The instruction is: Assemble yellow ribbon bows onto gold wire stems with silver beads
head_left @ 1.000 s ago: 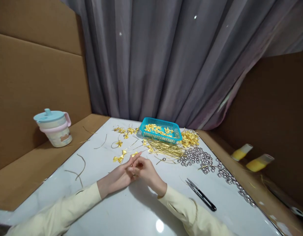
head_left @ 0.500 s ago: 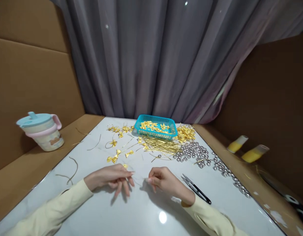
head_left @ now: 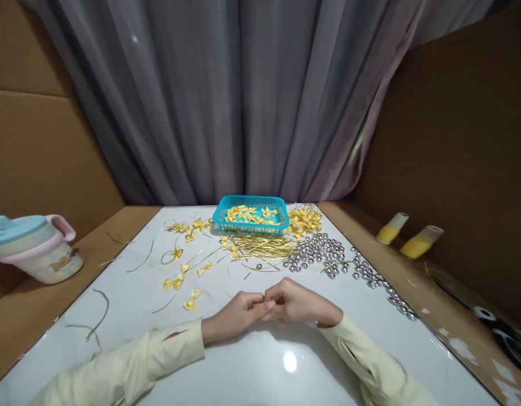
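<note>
White table point(head_left: 226, 383), seen from the near edge; no brand, label or writing can be read on anything in view. Grey curtain point(head_left: 226, 101) behind the far edge, cardboard panels point(head_left: 36, 141) along both sides. Lidded cup point(head_left: 34, 248), blue lid and pink handle, tilted, on the cardboard ledge off the table's left edge; a small printed motif on its wall is too blurred to read. Two yellow-and-white tubes point(head_left: 413, 237) lie off the right edge. Blue basket point(head_left: 247, 202) at the middle of the far edge, holding gold bows. Bundle of gold wires point(head_left: 260, 246) just in front of the basket; heap of gold bows point(head_left: 305, 220) just right of it. Silver beads point(head_left: 323, 254) spread from the centre toward the right edge. Loose gold bows point(head_left: 182, 265) scattered left of centre; one bow point(head_left: 191, 300) lies nearest the hands.

Left hand point(head_left: 235, 313) and right hand point(head_left: 300, 301), both in pale yellow sleeves, meet at the table's middle, resting low over the surface. Both are curled nearly closed, fingertips point(head_left: 266, 305) touching one another in a pinch. Whatever lies between the fingertips is too small to make out.
</note>
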Motion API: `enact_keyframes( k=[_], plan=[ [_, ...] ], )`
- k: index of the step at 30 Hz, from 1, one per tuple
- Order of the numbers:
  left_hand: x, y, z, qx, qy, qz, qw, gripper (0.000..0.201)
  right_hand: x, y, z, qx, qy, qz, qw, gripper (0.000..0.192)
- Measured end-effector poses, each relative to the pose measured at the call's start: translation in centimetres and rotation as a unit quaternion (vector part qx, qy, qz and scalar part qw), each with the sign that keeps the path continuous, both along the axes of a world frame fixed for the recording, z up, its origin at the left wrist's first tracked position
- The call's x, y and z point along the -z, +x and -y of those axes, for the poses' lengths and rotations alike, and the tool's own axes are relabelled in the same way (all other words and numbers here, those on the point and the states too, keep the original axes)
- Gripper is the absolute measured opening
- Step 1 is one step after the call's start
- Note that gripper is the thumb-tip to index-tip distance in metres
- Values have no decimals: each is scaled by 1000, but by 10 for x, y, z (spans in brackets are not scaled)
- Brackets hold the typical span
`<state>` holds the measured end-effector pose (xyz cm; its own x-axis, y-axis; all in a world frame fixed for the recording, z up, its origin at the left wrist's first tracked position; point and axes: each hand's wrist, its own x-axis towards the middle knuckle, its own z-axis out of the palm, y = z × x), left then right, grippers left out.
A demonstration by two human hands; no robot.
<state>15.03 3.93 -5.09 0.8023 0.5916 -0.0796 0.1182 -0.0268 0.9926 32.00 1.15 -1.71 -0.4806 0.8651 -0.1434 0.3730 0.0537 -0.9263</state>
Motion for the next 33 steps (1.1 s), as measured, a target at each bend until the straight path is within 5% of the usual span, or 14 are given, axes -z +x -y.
enact_keyframes(
  k=[7, 15, 23, 33],
  plan=[
    [-2, -6, -15, 14, -127, 20, 992, 43, -4, 9, -1, 21, 68, 39, 997, 11],
    [4, -7, -31, -48, -248, 76, 965, 37, 12, -3, -8, 146, 191, 90, 967, 18],
    [1, -2, -30, -110, -285, 111, 946, 31, 26, -14, -6, 202, 294, 138, 924, 27],
    [-1, -3, -25, -141, -259, 106, 950, 28, 27, -16, -5, 250, 292, 141, 913, 24]
  ],
)
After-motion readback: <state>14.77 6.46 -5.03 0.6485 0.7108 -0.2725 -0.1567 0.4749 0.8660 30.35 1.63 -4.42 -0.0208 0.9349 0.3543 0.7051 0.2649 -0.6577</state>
